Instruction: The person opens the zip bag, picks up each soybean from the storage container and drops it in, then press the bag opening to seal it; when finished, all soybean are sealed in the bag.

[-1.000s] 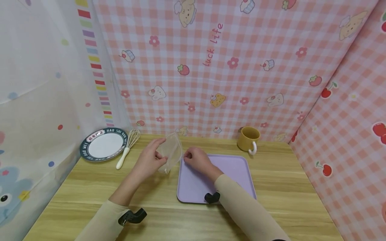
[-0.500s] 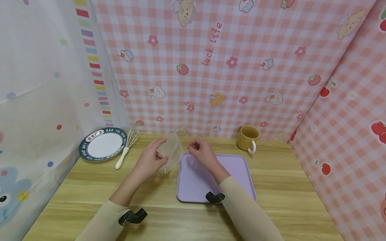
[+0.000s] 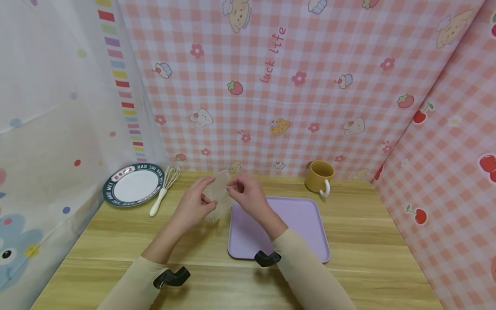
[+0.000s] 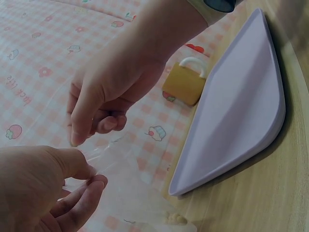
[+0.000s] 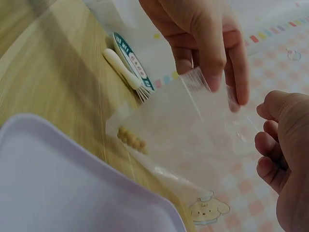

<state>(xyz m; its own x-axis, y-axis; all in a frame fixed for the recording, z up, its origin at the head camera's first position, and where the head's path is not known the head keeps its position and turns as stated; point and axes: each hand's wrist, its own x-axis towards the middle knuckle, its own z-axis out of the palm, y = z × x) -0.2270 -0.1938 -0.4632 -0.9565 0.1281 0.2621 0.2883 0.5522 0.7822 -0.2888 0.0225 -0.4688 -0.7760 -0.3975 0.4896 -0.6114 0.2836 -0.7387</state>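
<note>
A clear plastic zip bag (image 3: 220,196) is held up just left of the purple tray, its opening toward the top. Small round yellowish beans (image 5: 131,139) lie in its bottom corner. My left hand (image 3: 195,200) pinches the bag's left side between thumb and fingers. My right hand (image 3: 249,196), fingers curled, is at the bag's right upper edge; the film runs up to its thumb and forefinger, which seem to pinch it. In the left wrist view the right hand (image 4: 106,92) hangs above the bag, its fingertips partly hidden.
The purple tray (image 3: 286,228) lies under the right forearm. A white plate with a dark green rim (image 3: 112,199) and a whisk (image 3: 162,191) lie at the back left. A yellow mug (image 3: 319,177) stands at the back right, near the checked cloth backdrop (image 3: 294,101).
My right hand first drew away from the bag, up and to the right, then came back left to the bag's upper edge. My left hand stays in place with the bag.
</note>
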